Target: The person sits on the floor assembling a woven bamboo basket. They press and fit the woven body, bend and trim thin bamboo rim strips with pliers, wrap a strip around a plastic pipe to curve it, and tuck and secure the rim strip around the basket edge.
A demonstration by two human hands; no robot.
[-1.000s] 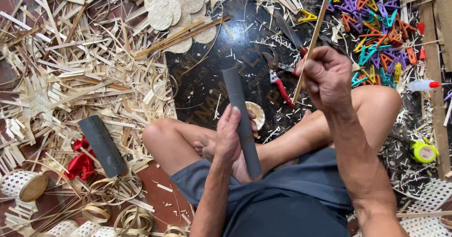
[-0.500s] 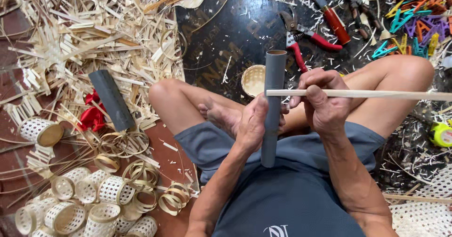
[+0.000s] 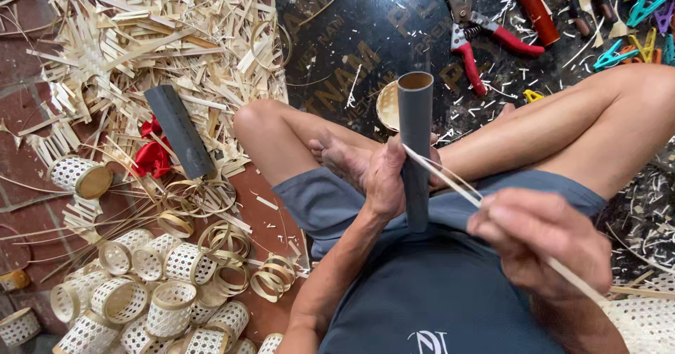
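Note:
I sit cross-legged on the floor. My left hand [image 3: 385, 178] grips a grey plastic tube [image 3: 415, 115] that stands upright over my lap, its open end facing up. My right hand [image 3: 538, 241] pinches a thin pale bamboo strip [image 3: 450, 179] close to my body. The strip's far end lies against the tube just beside my left thumb. Its near end runs out past my right hand toward the lower right.
A second grey tube [image 3: 179, 130] lies on a heap of bamboo strips [image 3: 140, 37] at the left, beside a red ribbon [image 3: 151, 153]. Several small woven baskets [image 3: 151, 291] and bamboo rings [image 3: 225, 245] are at the lower left. Red-handled pruning shears [image 3: 485, 41] and coloured clips [image 3: 633, 16] lie on the dark mat.
My right hand has pulled back toward my body, swinging the strip from level across the tube to a slant with its tip at the tube. The view has shifted closer.

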